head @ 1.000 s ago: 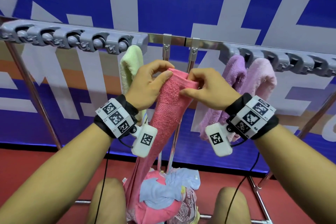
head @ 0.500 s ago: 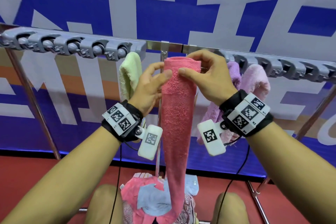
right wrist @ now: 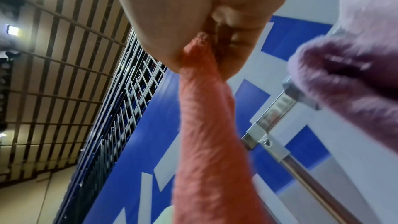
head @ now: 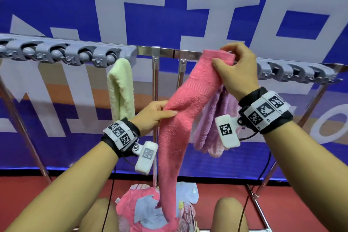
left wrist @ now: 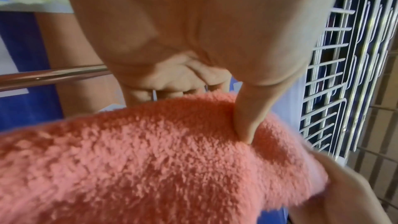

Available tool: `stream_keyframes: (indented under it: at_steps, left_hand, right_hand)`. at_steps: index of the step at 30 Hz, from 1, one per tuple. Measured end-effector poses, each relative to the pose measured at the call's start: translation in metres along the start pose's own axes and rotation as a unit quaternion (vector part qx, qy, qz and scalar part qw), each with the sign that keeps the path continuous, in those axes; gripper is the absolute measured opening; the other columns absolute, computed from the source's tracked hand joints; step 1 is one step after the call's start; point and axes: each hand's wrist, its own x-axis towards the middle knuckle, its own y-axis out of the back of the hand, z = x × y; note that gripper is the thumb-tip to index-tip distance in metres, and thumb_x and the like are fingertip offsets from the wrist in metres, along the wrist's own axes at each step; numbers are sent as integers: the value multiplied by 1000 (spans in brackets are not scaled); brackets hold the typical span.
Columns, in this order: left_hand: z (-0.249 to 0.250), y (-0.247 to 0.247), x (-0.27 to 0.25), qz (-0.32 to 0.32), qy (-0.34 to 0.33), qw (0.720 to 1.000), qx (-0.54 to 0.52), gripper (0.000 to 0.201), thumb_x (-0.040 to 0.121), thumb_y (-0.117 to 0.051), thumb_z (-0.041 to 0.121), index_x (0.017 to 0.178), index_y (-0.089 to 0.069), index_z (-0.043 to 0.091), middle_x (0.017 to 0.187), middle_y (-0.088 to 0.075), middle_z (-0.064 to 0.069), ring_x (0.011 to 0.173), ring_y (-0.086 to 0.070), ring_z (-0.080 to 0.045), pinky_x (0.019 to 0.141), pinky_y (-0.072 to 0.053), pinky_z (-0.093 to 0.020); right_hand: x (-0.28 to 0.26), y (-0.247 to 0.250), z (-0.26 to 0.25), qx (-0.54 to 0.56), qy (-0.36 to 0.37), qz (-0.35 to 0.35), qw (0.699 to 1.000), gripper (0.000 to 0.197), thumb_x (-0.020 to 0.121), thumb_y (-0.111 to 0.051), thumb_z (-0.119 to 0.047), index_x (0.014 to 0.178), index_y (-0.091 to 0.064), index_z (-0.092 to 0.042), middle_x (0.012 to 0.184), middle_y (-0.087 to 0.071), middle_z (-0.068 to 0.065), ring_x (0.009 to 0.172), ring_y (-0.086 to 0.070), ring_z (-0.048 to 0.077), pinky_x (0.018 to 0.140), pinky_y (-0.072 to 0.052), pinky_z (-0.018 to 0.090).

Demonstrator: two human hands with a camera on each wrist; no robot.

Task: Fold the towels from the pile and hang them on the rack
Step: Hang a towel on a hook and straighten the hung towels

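Two hands are holding one folded pink towel up in front of the rack. The right hand is pinching the towel's folded top end between thumb and curled fingers, right up against the rack's shiny rail, beside the grey clip strip that is running off to that hand's right. The left hand, lower and to the left of the right hand, is gripping the towel's middle, thumb pressing on the front and fingers wrapping behind it. From the left hand the towel is hanging down, its tail reaching the pile of towels lying below both hands, between the person's knees. A pale green towel is hanging from the rack just above and to the left of the left hand, and lilac towels are hanging just below the right hand, behind the right wrist.
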Motion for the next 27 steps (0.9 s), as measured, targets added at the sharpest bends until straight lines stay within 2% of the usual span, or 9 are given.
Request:
stream_keyframes:
  at_steps: [4,9,12,14,16,18,21,24,27]
  left_hand:
    - [33,12,3,11,-29,999,11,52,72,-73,20,115,-60,-6,95,-72,-11,82,-68,-19,77,-56,-29]
    - [69,-3,4,-39,-52,996,57,18,81,-65,13,98,-71,9,84,-73,-4,74,-67,-13,70,-54,-23]
    - [78,-15,5,-59,-49,994,73,6,84,-71,14,88,-76,13,80,-72,-7,68,-66,-14,65,-52,-24]
    - [81,-19,4,-63,-50,994,78,11,84,-69,13,91,-74,8,81,-72,-10,69,-67,-16,65,-52,-26]
    - [83,-18,1,-62,-40,995,66,13,84,-70,12,94,-72,4,81,-72,-11,68,-68,-17,65,-53,-25]
    - [82,-13,-3,-38,-18,997,59,25,84,-68,19,97,-70,-1,77,-71,-10,65,-65,-17,62,-53,-24]
    - [77,-5,-8,-10,8,998,66,44,86,-71,27,101,-64,-14,81,-66,-17,68,-60,-21,63,-51,-27]
    - [73,4,-15,-33,48,995,77,32,85,-72,28,87,-68,-3,73,-68,-9,61,-64,-16,59,-52,-23]
    - [68,15,-20,-53,76,992,90,29,82,-77,29,78,-71,1,66,-68,-6,55,-64,-14,54,-52,-21]
  right_hand:
    - [-5,12,10,-98,-61,-45,992,22,70,-65,-18,89,-63,-28,82,-64,-11,78,-63,10,76,-56,34]
    - [-26,3,-3,-179,30,-73,981,19,76,-72,-19,94,-68,-15,87,-57,-5,79,-51,11,75,-40,23]
    - [-41,-18,-12,-68,6,-203,977,26,83,-69,-32,103,-68,-15,97,-68,-5,89,-63,9,88,-51,31]
    - [-49,-28,-14,31,-54,-317,946,40,85,-64,-40,116,-64,-15,111,-69,1,104,-64,12,95,-51,31]
    - [-53,-33,-15,148,-139,-378,903,39,90,-64,-26,124,-59,-7,118,-66,10,104,-64,15,90,-53,25]
    - [-52,-35,-13,185,-166,-388,888,43,84,-68,-21,121,-61,0,111,-68,17,97,-65,20,87,-54,30]
    - [-49,-36,-9,129,-148,-367,909,39,80,-73,-22,107,-66,4,93,-69,17,83,-63,21,80,-51,38]
    - [-46,-32,-7,129,-154,-368,908,22,91,-66,-12,102,-63,7,85,-65,11,77,-61,19,72,-49,32]
    - [-43,-24,-5,165,-181,-346,905,14,93,-61,-8,79,-60,-10,69,-63,-3,63,-59,9,60,-48,21]
